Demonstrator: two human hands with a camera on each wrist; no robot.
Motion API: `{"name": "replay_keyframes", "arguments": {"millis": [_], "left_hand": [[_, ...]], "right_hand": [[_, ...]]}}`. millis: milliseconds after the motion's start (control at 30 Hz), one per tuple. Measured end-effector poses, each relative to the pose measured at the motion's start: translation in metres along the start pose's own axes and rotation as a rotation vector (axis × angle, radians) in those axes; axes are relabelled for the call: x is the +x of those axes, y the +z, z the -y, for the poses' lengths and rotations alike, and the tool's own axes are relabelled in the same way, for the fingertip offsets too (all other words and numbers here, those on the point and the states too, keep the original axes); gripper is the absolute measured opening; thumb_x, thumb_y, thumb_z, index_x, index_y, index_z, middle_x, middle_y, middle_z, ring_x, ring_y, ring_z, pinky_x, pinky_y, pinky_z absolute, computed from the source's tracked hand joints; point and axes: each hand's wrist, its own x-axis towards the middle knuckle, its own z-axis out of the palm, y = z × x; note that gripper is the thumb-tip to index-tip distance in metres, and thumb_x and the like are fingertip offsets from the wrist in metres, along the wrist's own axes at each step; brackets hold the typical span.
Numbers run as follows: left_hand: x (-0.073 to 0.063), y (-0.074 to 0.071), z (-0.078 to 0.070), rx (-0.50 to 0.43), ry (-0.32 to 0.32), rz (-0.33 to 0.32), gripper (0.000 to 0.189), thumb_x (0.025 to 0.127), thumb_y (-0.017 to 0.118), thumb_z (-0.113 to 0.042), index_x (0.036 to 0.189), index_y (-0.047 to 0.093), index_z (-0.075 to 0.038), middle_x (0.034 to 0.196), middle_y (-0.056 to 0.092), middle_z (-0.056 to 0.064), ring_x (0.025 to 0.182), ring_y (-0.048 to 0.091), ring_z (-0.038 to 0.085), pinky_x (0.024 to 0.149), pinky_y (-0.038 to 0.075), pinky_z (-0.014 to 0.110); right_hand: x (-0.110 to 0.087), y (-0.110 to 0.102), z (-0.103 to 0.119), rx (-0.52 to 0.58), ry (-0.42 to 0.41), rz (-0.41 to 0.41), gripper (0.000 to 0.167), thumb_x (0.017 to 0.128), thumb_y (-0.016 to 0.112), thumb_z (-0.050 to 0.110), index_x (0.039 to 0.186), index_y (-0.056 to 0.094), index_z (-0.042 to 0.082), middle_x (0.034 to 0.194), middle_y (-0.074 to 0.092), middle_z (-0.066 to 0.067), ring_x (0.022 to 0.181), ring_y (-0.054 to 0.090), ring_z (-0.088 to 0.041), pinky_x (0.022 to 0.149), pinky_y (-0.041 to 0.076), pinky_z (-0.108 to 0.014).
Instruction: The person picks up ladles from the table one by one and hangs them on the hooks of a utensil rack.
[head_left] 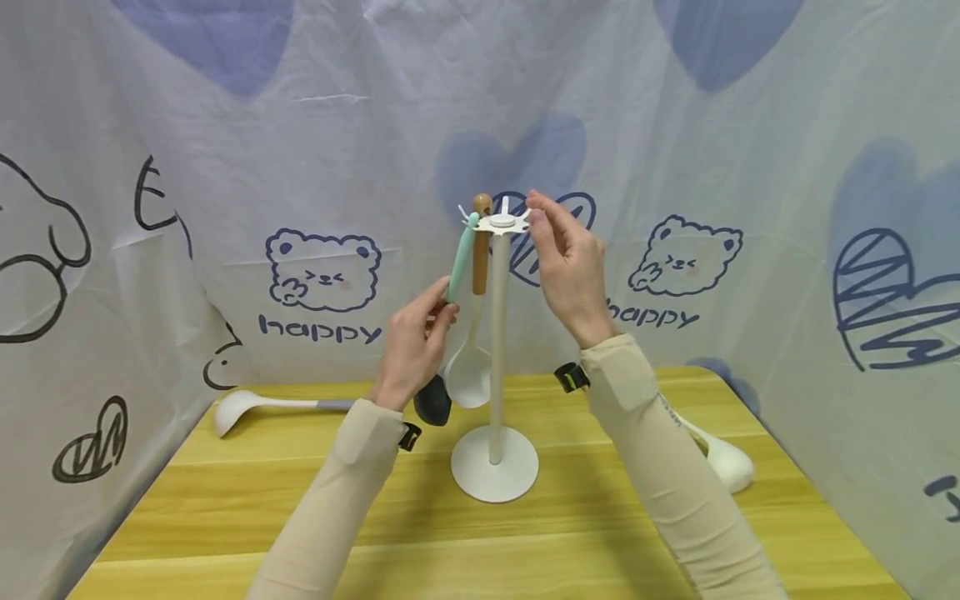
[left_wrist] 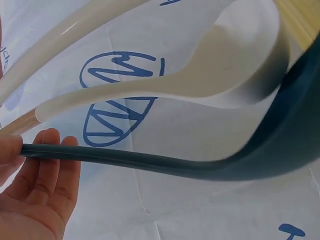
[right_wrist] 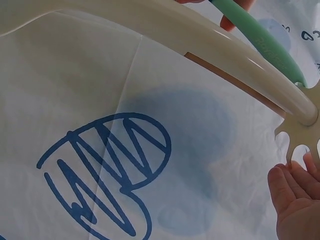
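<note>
green-handled ladle (head_left: pixel 462 260) fills left fingers (head_left: pixel 426 302) and right fingers (head_left: pixel 558 218) pinch the rack (head_left: pixel 497 350) on wood-grain table (head_left: pixel 480 546) amid bear-printed cloth (head_left: pixel 420 108).

**Mint, brown and white against printed blue**

Your mint-green-handled utensil (head_left: pixel 462 258) darkens to deep teal; the brown-handled ladle (head_left: pixel 480 265) beside it has a white bowl. Your stand (head_left: pixel 497 350) is off-white, your sleeves (head_left: pixel 326 500) beige. Under them, the table (head_left: pixel 450 550) is yellow with wood-grain streaks. You face a pale cloth (head_left: pixel 420 108) patterned with blue hearts, navy line-drawn bears and "happy" lettering.
</note>
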Motion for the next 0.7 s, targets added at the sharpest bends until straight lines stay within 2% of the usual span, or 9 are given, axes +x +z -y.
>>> {"name": "replay_keyframes", "arguments": {"millis": [267,500,700], "left_hand": [[-0.008,0.001,0.007,0.020,-0.026,0.021,0.031,0.098,0.057,-0.005,0.129,0.060,-0.007,0.102,0.071,0.014,0.089,0.069,0.024,0.075,0.061,0.032],[-0.018,0.000,0.015,0.030,-0.037,-0.007,0.031,0.097,0.059,-0.007,0.128,0.061,-0.004,0.101,0.070,0.016,0.089,0.069,0.025,0.074,0.061,0.034],[-0.026,0.000,0.021,0.043,-0.071,0.001,0.031,0.098,0.059,-0.010,0.128,0.061,-0.004,0.103,0.070,0.015,0.092,0.069,0.026,0.076,0.061,0.034]], "right_hand": [[-0.002,-0.002,0.000,-0.067,0.030,0.020,0.042,0.104,0.045,0.034,0.140,0.055,0.015,0.144,0.055,-0.006,0.116,0.062,-0.020,0.097,0.053,-0.039],[-0.004,-0.002,0.002,-0.041,0.022,0.017,0.042,0.104,0.045,0.031,0.142,0.053,0.014,0.146,0.052,-0.004,0.125,0.058,-0.021,0.104,0.049,-0.036],[-0.006,-0.003,-0.001,-0.039,0.038,0.026,0.044,0.104,0.045,0.031,0.144,0.049,0.013,0.148,0.050,-0.002,0.131,0.054,-0.021,0.108,0.045,-0.034]]}}
